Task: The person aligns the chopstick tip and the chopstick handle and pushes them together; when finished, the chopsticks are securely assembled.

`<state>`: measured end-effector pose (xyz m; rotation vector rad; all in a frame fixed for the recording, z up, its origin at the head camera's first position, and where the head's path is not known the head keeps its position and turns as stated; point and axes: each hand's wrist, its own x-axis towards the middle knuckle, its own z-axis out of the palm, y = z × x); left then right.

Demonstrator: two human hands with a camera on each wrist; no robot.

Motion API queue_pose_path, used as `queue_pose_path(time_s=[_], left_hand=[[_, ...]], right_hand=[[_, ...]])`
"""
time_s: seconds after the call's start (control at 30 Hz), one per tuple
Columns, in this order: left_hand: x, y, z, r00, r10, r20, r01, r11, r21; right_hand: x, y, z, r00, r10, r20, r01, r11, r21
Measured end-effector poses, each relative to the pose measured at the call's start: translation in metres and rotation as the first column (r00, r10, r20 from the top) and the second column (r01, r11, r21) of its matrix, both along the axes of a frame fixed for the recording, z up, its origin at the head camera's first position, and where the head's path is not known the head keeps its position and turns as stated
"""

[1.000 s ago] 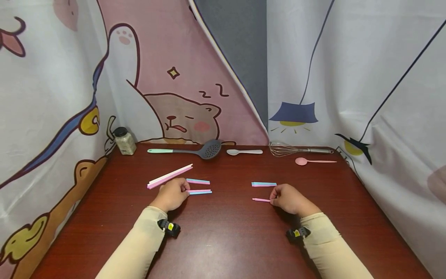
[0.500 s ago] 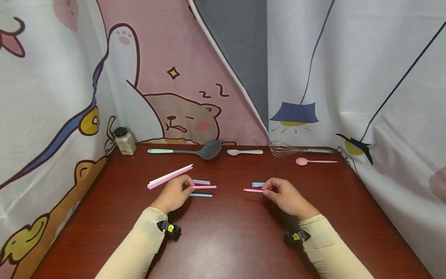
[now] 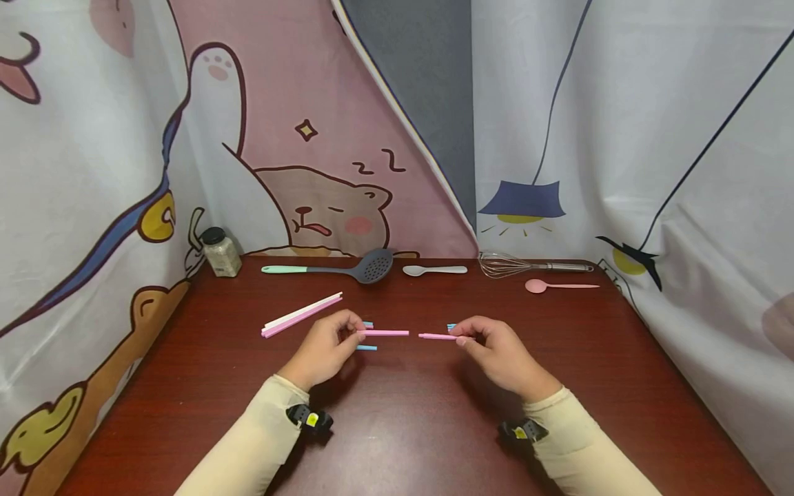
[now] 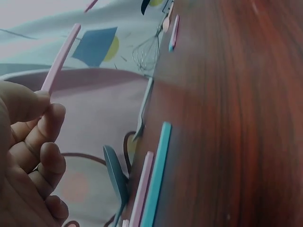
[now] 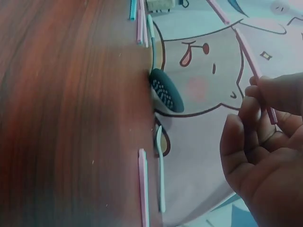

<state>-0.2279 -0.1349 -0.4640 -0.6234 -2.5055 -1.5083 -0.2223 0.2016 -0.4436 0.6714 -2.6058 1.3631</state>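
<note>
In the head view my left hand [image 3: 325, 348] pinches a pink chopstick piece [image 3: 391, 333] between thumb and fingertips, its free end pointing right. My right hand [image 3: 505, 355] pinches another pink chopstick piece [image 3: 434, 337], whose narrower tip points left. The two ends face each other across a small gap, raised above the table. A blue piece [image 3: 367, 348] lies below the left hand, partly covered by it. Behind that hand shows the end of a blue and pink pair [image 3: 369, 324]. Blue ends [image 3: 451, 326] stick out behind the right fingers.
Long pink and white sticks [image 3: 300, 317] lie at the left of the brown table [image 3: 397, 441]. Along the back are a jar [image 3: 222, 253], a slotted spoon [image 3: 374, 266], a white spoon [image 3: 434, 271], a whisk [image 3: 533, 266] and a pink spoon [image 3: 536, 286].
My left hand has lifted the pink piece off the blue one and carried it right. My right hand has brought its pink piece up and left, narrowing the gap between them.
</note>
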Motion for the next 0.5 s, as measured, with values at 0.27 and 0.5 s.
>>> queue_pose_path(time_s=[0.27, 0.5], left_hand=[[0.0055, 0.0083, 0.0036, 0.999, -0.034, 0.007, 0.034, 0.999, 0.03], [0.0081, 0.0094, 0.0075, 0.999, -0.047, 0.013, 0.046, 0.998, 0.033]], right_hand=[[0.0074, -0.0062, 0.0051, 0.999, 0.012, -0.045, -0.013, 1.0, -0.025], [0.0084, -0.0061, 0.007, 0.995, -0.002, -0.099, 0.001, 1.0, -0.009]])
